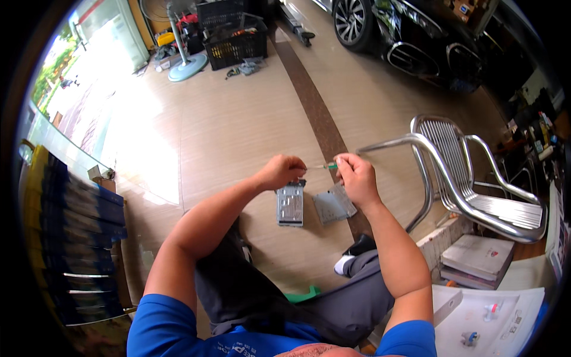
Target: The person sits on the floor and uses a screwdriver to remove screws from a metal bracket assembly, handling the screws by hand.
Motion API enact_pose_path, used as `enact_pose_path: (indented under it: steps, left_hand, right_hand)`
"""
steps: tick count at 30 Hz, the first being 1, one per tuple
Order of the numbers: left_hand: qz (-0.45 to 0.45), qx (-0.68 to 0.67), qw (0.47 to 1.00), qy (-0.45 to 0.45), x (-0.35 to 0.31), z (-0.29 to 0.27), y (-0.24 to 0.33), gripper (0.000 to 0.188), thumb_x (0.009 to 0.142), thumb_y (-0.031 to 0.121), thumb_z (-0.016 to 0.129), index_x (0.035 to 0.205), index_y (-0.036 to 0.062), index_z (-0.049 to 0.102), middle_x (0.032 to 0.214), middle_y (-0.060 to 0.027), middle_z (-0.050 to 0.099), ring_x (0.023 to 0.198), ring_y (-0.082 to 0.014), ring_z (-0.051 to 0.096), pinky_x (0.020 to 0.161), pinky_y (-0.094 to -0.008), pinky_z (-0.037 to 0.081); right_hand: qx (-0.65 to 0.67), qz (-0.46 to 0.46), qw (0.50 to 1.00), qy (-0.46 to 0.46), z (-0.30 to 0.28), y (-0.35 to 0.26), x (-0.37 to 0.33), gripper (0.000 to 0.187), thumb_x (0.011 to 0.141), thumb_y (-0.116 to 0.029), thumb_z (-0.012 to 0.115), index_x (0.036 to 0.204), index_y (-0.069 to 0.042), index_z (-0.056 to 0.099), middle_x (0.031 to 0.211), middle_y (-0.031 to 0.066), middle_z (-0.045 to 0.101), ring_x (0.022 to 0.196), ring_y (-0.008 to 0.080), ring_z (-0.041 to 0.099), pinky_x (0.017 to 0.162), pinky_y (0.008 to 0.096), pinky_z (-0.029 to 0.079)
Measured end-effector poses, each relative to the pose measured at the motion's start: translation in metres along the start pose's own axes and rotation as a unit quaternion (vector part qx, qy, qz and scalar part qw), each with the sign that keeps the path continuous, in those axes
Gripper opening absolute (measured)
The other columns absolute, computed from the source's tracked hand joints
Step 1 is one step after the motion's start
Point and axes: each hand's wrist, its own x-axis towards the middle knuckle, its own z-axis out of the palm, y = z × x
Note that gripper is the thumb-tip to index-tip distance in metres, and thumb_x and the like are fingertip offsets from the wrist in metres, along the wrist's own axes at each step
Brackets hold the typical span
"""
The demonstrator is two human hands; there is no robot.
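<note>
Blue-sleeved arms (pixel 185 253) bend inward, right hand (pixel 358 177) pinching a green-handled tool (pixel 331 166).

A bright opening (pixel 83 98), probably a doorway, lights the beige floor (pixel 238 113).

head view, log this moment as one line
right hand: holding green-handled tool | left hand: near tool's tip | floor: metal box, flat metal panel
</note>
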Motion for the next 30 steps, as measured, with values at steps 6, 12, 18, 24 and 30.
enact_pose_path:
  steps: [6, 12, 18, 24, 30]
  left_hand:
    - [-0.005, 0.012, 1.000, 0.002, -0.005, -0.002, 0.007, 0.018, 0.091, 0.015, 0.061, 0.098, -0.0011, 0.066, 0.082, -0.0070, 0.068, 0.072, -0.0124, 0.065, 0.066, -0.0291, 0.054]
    - [-0.010, -0.002, 1.000, 0.018, -0.004, -0.003, 0.007, 0.019, 0.093, 0.015, 0.059, 0.100, -0.0015, 0.064, 0.084, -0.0072, 0.069, 0.074, -0.0123, 0.066, 0.068, -0.0287, 0.054]
    - [-0.010, -0.031, 0.999, 0.020, -0.004, -0.005, 0.009, 0.020, 0.096, 0.017, 0.057, 0.099, -0.0017, 0.062, 0.084, -0.0059, 0.067, 0.076, -0.0117, 0.065, 0.070, -0.0285, 0.054]
    - [-0.010, -0.078, 0.996, 0.032, -0.005, -0.006, 0.008, 0.020, 0.097, 0.018, 0.056, 0.101, -0.0011, 0.061, 0.086, -0.0054, 0.066, 0.079, -0.0119, 0.065, 0.072, -0.0283, 0.055]
    - [-0.013, -0.082, 0.996, 0.042, -0.005, -0.006, 0.008, 0.019, 0.098, 0.017, 0.056, 0.101, -0.0009, 0.061, 0.086, -0.0060, 0.066, 0.079, -0.0122, 0.064, 0.073, -0.0283, 0.055]
  right_hand:
    - [0.026, 0.030, 0.999, -0.004, 0.004, -0.003, -0.001, 0.019, 0.095, -0.019, 0.058, 0.096, -0.001, 0.067, 0.065, -0.0009, 0.060, 0.057, 0.0046, 0.053, 0.051, 0.0230, 0.043]
    - [0.021, 0.031, 0.999, -0.003, 0.004, -0.004, -0.002, 0.016, 0.090, -0.014, 0.064, 0.099, -0.001, 0.066, 0.067, -0.0025, 0.059, 0.056, 0.0031, 0.050, 0.050, 0.0213, 0.042]
    - [0.040, 0.014, 0.999, -0.010, 0.002, 0.003, 0.001, 0.015, 0.089, -0.011, 0.065, 0.100, 0.000, 0.065, 0.067, -0.0032, 0.059, 0.057, 0.0027, 0.050, 0.050, 0.0212, 0.042]
    - [0.046, 0.008, 0.999, 0.002, 0.002, 0.004, 0.002, 0.015, 0.089, -0.011, 0.065, 0.101, -0.001, 0.064, 0.068, -0.0033, 0.059, 0.055, 0.0025, 0.049, 0.048, 0.0209, 0.040]
    - [0.092, 0.010, 0.996, 0.013, 0.000, -0.004, 0.002, 0.013, 0.092, -0.011, 0.063, 0.100, 0.000, 0.064, 0.066, -0.0035, 0.058, 0.053, 0.0017, 0.047, 0.046, 0.0205, 0.036]
